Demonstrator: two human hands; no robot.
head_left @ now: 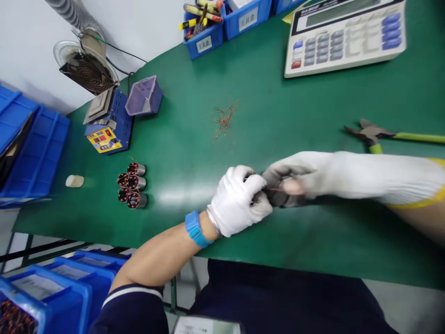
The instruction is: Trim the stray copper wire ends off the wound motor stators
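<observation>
Both my hands wear white gloves and meet over the green mat (194,139) near its front edge. My left hand (239,199) is closed round a small dark part, most likely a motor coil, almost fully hidden in the fingers. My right hand (295,178) is closed too, pinching at the same part from the right, where a thin reddish wire shows between the fingers. A blue band sits on my left wrist.
Several wound coils (132,186) lie in a cluster at the left. Copper wire scraps (224,118) lie mid-mat. Green-handled cutters (382,135) rest at the right, a calculator (344,32) behind. A blue solder pot (107,125), purple tray (143,96) and blue bins (203,37) stand at the back.
</observation>
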